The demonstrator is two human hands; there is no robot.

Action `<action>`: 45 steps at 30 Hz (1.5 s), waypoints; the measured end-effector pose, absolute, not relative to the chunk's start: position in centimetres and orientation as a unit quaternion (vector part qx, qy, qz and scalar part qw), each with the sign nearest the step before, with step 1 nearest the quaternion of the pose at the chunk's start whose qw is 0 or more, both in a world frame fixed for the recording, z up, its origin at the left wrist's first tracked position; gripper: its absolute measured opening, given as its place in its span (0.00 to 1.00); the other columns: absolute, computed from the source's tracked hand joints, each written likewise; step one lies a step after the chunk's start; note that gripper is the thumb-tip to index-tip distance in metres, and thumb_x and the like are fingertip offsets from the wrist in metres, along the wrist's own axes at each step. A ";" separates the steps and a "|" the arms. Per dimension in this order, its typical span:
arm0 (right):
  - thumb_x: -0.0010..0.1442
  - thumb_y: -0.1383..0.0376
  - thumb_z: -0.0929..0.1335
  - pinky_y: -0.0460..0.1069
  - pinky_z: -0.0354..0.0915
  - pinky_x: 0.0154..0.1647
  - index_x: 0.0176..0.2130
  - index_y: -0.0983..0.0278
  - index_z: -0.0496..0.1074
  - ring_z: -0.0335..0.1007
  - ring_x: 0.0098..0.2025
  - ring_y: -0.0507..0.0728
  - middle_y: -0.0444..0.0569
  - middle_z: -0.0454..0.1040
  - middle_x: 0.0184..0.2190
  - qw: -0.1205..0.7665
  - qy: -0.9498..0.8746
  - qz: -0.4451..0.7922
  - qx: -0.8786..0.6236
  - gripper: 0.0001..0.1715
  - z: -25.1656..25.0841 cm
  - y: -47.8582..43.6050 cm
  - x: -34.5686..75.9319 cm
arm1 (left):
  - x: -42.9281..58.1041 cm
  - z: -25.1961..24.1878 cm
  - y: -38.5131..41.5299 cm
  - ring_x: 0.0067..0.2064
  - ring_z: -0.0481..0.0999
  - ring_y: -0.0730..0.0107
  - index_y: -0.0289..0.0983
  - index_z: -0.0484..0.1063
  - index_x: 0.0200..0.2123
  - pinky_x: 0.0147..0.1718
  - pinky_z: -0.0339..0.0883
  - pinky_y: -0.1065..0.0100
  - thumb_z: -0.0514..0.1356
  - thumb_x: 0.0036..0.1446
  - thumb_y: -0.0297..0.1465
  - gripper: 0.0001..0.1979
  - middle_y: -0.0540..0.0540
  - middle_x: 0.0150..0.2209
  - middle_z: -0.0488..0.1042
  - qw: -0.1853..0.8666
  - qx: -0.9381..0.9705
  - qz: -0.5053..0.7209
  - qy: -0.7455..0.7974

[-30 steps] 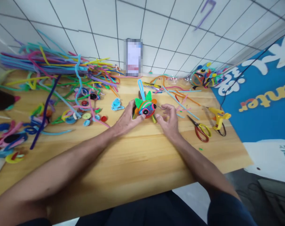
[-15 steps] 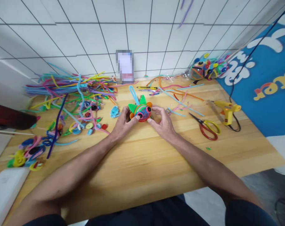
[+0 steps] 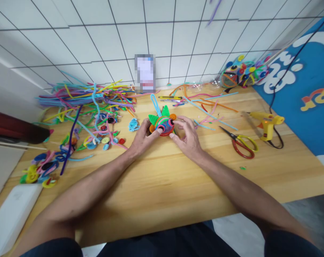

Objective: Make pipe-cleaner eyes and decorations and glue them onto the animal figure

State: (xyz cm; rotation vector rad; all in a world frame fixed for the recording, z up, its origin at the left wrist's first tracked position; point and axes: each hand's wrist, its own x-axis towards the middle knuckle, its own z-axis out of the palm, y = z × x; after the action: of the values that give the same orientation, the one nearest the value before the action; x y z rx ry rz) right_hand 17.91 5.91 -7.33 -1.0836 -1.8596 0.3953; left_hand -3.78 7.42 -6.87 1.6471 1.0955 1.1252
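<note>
A small pipe-cleaner craft figure [image 3: 164, 125] sits between my hands at the middle of the table. It has two green pointed pieces, orange balls at its sides, dark round eyes ringed in pink, a red lower rim and a light blue loop [image 3: 155, 104] rising behind. My left hand [image 3: 143, 137] grips its left side, thumb in front near one eye and fingers partly hidden behind. My right hand [image 3: 188, 138] curls around the right side, thumb at the lower rim and fingertips by the other eye. A coiled light blue pipe cleaner [image 3: 133, 124] lies left of my left hand.
Pipe cleaners [image 3: 84, 96] and small craft parts [image 3: 44, 166] cover the left side. Scissors [image 3: 239, 142] and a yellow glue gun [image 3: 269, 125] lie right. A utility knife [image 3: 170, 97] lies behind the figure; a phone [image 3: 145, 73] leans on the wall.
The camera has turned slightly left, so everything sits a little further right in view. My right fingertips have come closer to the figure's right eye. Both hands stay around it.
</note>
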 end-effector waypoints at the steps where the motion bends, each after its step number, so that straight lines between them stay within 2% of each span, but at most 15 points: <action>1: 0.65 0.61 0.70 0.64 0.72 0.60 0.59 0.57 0.69 0.65 0.66 0.66 0.56 0.68 0.62 0.462 -0.755 0.164 -0.436 0.24 -7.4 5.9 17.9 | -3.8 -6.8 7.4 0.55 0.75 0.58 0.40 0.67 0.53 0.55 0.69 0.59 0.63 0.64 0.48 0.23 0.42 0.53 0.75 0.419 0.657 0.447 0.440; 5: 0.66 0.61 0.69 0.63 0.73 0.59 0.61 0.57 0.68 0.67 0.64 0.64 0.57 0.68 0.62 0.462 -0.754 0.177 -0.432 0.24 -7.5 5.9 17.8 | -3.7 -6.4 7.2 0.53 0.74 0.59 0.39 0.68 0.51 0.53 0.69 0.59 0.63 0.64 0.48 0.22 0.44 0.51 0.76 0.416 0.654 0.449 0.445; 11: 0.66 0.61 0.70 0.65 0.75 0.59 0.61 0.55 0.67 0.68 0.64 0.65 0.57 0.69 0.61 0.467 -0.752 0.187 -0.425 0.25 -7.7 5.9 17.8 | -3.7 -6.4 7.1 0.54 0.74 0.59 0.39 0.69 0.52 0.56 0.67 0.59 0.64 0.65 0.45 0.19 0.44 0.52 0.75 0.435 0.641 0.463 0.430; 45: 0.66 0.62 0.70 0.64 0.76 0.56 0.62 0.55 0.67 0.71 0.61 0.65 0.56 0.72 0.59 0.467 -0.759 0.183 -0.415 0.27 -7.6 6.0 17.8 | -3.9 -6.7 7.3 0.57 0.73 0.57 0.39 0.69 0.52 0.58 0.65 0.58 0.62 0.67 0.46 0.19 0.44 0.52 0.75 0.425 0.652 0.453 0.435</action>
State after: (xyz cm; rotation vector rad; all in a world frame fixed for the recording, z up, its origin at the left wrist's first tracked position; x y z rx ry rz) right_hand 17.80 5.99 -7.60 -1.0179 -1.8629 0.4480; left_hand -3.92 7.25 -6.67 1.6290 1.0884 1.1322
